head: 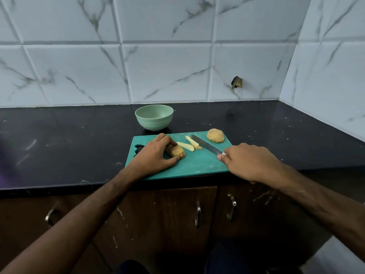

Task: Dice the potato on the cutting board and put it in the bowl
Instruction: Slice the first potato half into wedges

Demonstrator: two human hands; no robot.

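On the green cutting board, the left hand pinches a brown-skinned potato piece; pale wedges lie beside; the right hand grips the knife.

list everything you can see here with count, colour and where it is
cutting board: 1, teal green, on the counter's near edge
potato pieces: 2, brown-skinned, one under the left hand, one at the board's far right corner
potato slices: a few, pale yellow, mid-board
knife: 1, silver blade, angled over the board
bowl: 1, pale green, behind the board
counter: 1, black
wall tiles: white marble
cabinet handles: 3, metal, below
left hand: holds a potato piece
right hand: grips the knife
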